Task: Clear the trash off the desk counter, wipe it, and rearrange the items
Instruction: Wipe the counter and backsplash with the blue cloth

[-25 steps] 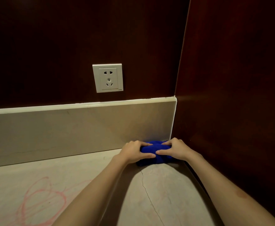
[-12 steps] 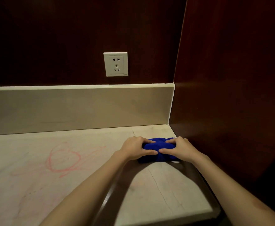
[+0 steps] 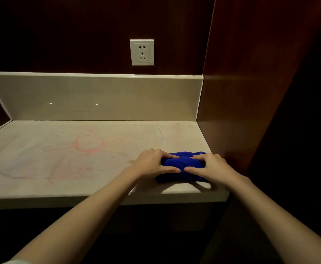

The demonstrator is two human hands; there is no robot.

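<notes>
While you lean over it, the table (image 3: 41, 168), pale marble, fills the lower middle of the view, with its front edge toward you. Dark wood wall (image 3: 79, 31) behind, dark wood side panel (image 3: 251, 92) at the right end. Beige backsplash (image 3: 98, 98) runs along the back of the table, two small light glints on it. Pink scribble (image 3: 88, 143) on the tabletop, left of centre; fainter marks further left. Thin crack (image 3: 162, 138) runs from the back edge toward the cloth. White socket (image 3: 142, 52) on the wall above the backsplash.

Blue cloth (image 3: 184, 164) sits bunched at the table's right end near the front edge, close to the side panel. Its long axis runs left-right, parallel to the front edge.

Your left hand (image 3: 152, 162) grips the cloth's left end, fingers curled over the top, thumb along the near side. Your right hand (image 3: 213, 165) grips the right end the same way. Both grips closed on the cloth; thumb tips almost meet at the middle.
</notes>
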